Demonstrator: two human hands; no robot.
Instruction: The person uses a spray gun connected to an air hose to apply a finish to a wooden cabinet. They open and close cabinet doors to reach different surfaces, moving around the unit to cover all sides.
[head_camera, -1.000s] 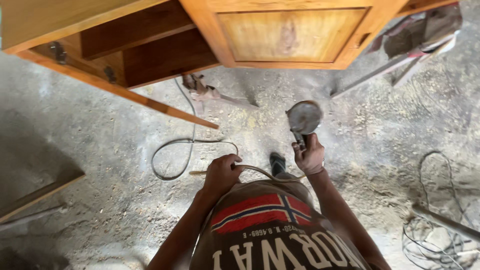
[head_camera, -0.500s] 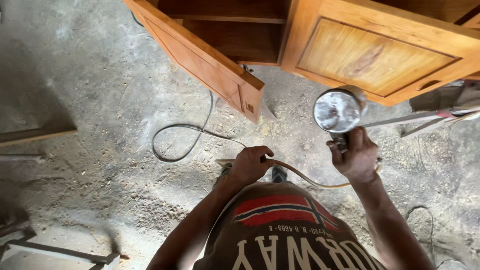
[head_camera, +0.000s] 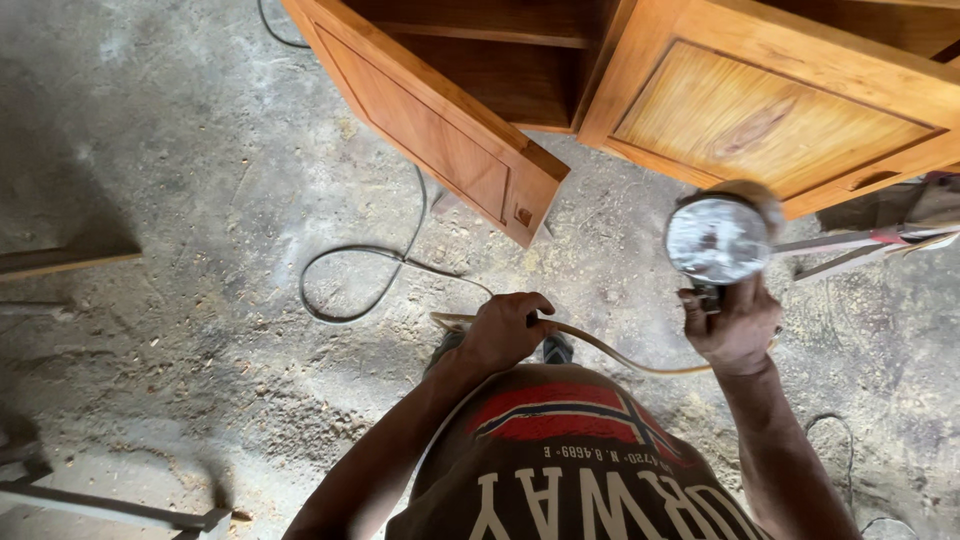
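A spray gun (head_camera: 718, 245), topped by a round metal cup, is held at the right of centre in the frame by the right hand (head_camera: 735, 325). Its grip is wrapped tight about the gun's handle, below the cup. A pale hose (head_camera: 610, 352) is seen running from under that hand leftward across the middle of the frame, where it is clasped by the left hand (head_camera: 505, 330), whose grip is folded narrow around it. Beyond the left hand the line is continued by a darker hose (head_camera: 355, 290), laid in a loop on the dusty concrete floor (head_camera: 170, 200) at centre left.

The upper part of the frame is filled by a varnished wooden cabinet (head_camera: 780, 110). One panelled door (head_camera: 440, 140) is swung open toward the centre, with a small knob near its lower corner, and shelves are shown behind it. The cup is seen just below the cabinet's right-hand panel. A wooden plank (head_camera: 60, 262) is laid at the left edge.
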